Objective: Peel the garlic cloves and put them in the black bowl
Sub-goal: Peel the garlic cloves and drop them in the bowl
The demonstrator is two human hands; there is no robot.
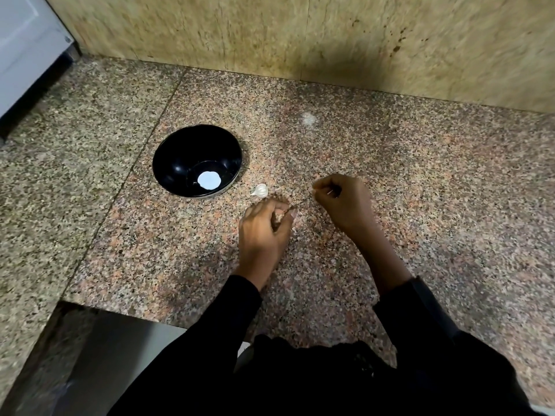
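Left hand (264, 232) curls around something small and hidden; right hand (342, 199) pinches a thin skin strip (300, 202). The garlic bulb (260, 190) beside the black bowl (168, 157) looks light and papery, so pinch at its tip.

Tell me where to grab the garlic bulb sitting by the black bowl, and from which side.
Pinch the garlic bulb across its rounded, ribbed body, coming from above and the near side. It lies on its side on the counter, its thin tip pointing left; the black bowl crowds its far-left side. The tip looks too slim for a firm hold.
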